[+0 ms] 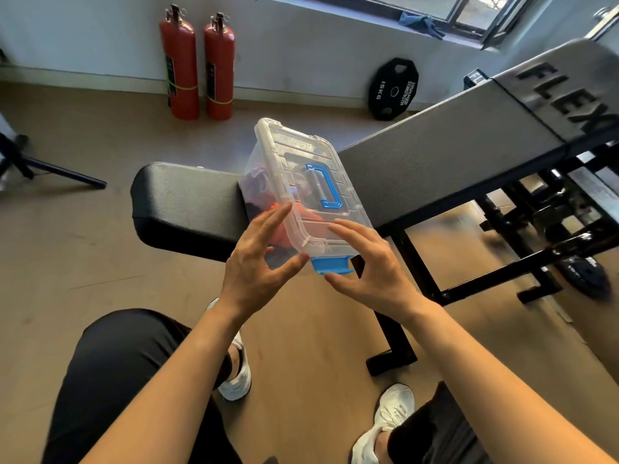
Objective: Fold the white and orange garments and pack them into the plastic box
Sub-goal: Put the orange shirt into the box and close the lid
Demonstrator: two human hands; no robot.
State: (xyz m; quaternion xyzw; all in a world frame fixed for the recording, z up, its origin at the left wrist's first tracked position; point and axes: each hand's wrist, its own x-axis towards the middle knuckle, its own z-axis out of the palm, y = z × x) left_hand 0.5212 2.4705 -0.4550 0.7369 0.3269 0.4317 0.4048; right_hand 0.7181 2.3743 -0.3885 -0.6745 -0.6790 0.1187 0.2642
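Note:
A clear plastic box (294, 152) with a closed lid, a blue handle (326, 187) and a blue latch (331, 266) rests on the black bench (181, 199). Orange fabric (303, 214) shows through its walls; a white garment cannot be made out. My left hand (258, 259) is at the box's near left corner, fingers spread, thumb touching the corner. My right hand (371, 262) hovers at the near right end, fingers over the lid and thumb just under the latch. Neither hand grips anything.
The bench runs up to the right to a pad marked FLEX (566, 95). Two red fire extinguishers (197, 65) and a black weight plate (393, 88) stand by the wall. My knees and white shoes (385, 426) are below.

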